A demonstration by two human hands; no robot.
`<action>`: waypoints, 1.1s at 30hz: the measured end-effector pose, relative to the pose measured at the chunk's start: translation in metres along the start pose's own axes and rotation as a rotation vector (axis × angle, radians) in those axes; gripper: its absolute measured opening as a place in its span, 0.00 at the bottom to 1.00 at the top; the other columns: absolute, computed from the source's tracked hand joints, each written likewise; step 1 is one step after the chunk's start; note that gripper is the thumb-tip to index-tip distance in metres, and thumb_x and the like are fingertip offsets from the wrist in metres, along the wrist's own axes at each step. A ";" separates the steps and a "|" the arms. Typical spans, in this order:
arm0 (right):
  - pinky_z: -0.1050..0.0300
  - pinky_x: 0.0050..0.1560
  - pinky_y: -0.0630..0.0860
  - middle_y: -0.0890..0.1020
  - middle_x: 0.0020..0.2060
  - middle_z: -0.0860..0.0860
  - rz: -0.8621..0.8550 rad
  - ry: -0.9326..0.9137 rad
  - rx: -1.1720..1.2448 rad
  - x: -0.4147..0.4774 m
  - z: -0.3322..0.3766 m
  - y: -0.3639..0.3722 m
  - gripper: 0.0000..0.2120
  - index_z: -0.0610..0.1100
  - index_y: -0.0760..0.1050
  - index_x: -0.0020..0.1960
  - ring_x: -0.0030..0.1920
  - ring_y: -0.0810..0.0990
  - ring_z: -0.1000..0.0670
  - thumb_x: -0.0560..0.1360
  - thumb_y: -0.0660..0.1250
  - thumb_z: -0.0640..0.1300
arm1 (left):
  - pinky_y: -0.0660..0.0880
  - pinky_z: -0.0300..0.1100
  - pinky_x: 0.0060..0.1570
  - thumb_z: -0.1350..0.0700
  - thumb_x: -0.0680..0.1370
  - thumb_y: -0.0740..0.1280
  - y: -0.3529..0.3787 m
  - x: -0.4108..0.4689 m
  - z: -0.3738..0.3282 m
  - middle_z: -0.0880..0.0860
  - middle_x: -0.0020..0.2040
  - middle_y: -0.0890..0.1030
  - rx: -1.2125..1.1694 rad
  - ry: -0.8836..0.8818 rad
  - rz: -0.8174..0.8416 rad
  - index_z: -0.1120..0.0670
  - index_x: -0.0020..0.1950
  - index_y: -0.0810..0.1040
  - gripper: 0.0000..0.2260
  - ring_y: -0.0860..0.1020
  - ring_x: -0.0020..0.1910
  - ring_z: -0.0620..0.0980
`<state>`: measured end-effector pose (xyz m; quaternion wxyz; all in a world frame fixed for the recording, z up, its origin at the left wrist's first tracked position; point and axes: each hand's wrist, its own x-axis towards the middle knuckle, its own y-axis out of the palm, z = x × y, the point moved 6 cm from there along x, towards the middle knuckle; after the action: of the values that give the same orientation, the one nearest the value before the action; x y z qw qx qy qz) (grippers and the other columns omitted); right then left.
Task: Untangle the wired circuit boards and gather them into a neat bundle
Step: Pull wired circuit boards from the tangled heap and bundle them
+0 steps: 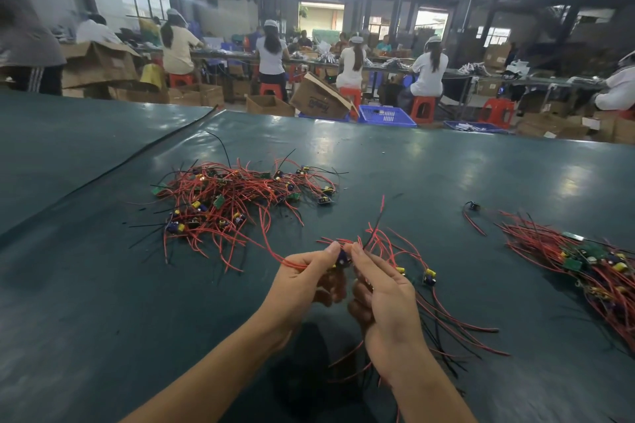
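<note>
We log left fingers (330, 248) and right fingers (355, 252) tip to tip, pinching small blue-capped circuit board (342, 257) between them. Left hand (302, 273) also grasps red wire running off leftward. Right hand (386, 302) curled round held bunch (429, 276) of wired boards, leads trailing past wrist onto counter (446, 165). Tangled pile (237, 199) lies ahead-left on counter, well apart from hands. Gathered bundle (591, 261) at far right. We note lone board (474, 206) near it.
</note>
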<state>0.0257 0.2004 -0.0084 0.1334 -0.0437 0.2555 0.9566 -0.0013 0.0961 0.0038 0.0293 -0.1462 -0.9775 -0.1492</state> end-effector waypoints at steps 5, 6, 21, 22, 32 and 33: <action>0.66 0.23 0.62 0.65 0.25 0.50 -0.170 -0.009 0.052 0.008 0.009 -0.016 0.08 0.43 0.84 0.35 0.22 0.61 0.53 0.73 0.73 0.41 | 0.69 0.34 0.25 0.48 0.68 0.69 -0.009 0.003 -0.005 0.54 0.26 0.76 0.081 0.076 -0.067 0.56 0.27 0.79 0.14 0.71 0.22 0.46; 0.66 0.19 0.58 0.63 0.23 0.54 -0.196 -0.018 0.067 0.010 0.014 -0.020 0.08 0.44 0.81 0.35 0.20 0.59 0.56 0.73 0.73 0.40 | 0.69 0.34 0.24 0.48 0.68 0.69 -0.009 0.003 -0.005 0.53 0.26 0.76 0.094 0.079 -0.061 0.56 0.27 0.78 0.15 0.71 0.22 0.45; 0.66 0.17 0.57 0.70 0.27 0.55 -0.240 -0.136 0.073 0.017 0.027 -0.038 0.16 0.41 0.82 0.43 0.20 0.58 0.58 0.69 0.73 0.55 | 0.68 0.35 0.27 0.41 0.70 0.65 -0.013 0.004 -0.004 0.50 0.25 0.75 0.176 0.096 -0.003 0.53 0.27 0.80 0.19 0.73 0.24 0.46; 0.66 0.18 0.57 0.68 0.26 0.55 -0.184 -0.105 -0.006 0.016 0.019 -0.029 0.21 0.41 0.82 0.42 0.20 0.59 0.58 0.65 0.74 0.59 | 0.68 0.35 0.27 0.41 0.70 0.65 -0.013 0.004 -0.003 0.51 0.25 0.75 0.173 0.096 -0.003 0.53 0.27 0.80 0.19 0.73 0.24 0.46; 0.45 0.53 0.79 0.86 0.38 0.46 -0.107 -0.148 -0.152 0.012 0.003 -0.008 0.08 0.46 0.87 0.40 0.45 0.83 0.44 0.74 0.72 0.47 | 0.71 0.35 0.27 0.46 0.70 0.68 -0.007 0.005 -0.003 0.53 0.26 0.77 0.179 0.093 0.069 0.63 0.29 0.77 0.20 0.73 0.23 0.46; 0.49 0.48 0.81 0.85 0.36 0.48 -0.123 -0.149 -0.128 0.013 0.007 -0.012 0.08 0.46 0.87 0.40 0.41 0.83 0.48 0.75 0.71 0.46 | 0.71 0.35 0.27 0.46 0.70 0.68 -0.007 0.005 -0.003 0.53 0.26 0.77 0.187 0.089 0.067 0.61 0.28 0.77 0.19 0.73 0.23 0.46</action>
<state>0.0161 0.2171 -0.0098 0.2073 0.0033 0.1799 0.9616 -0.0084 0.0902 0.0053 0.0910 -0.1688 -0.9794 -0.0626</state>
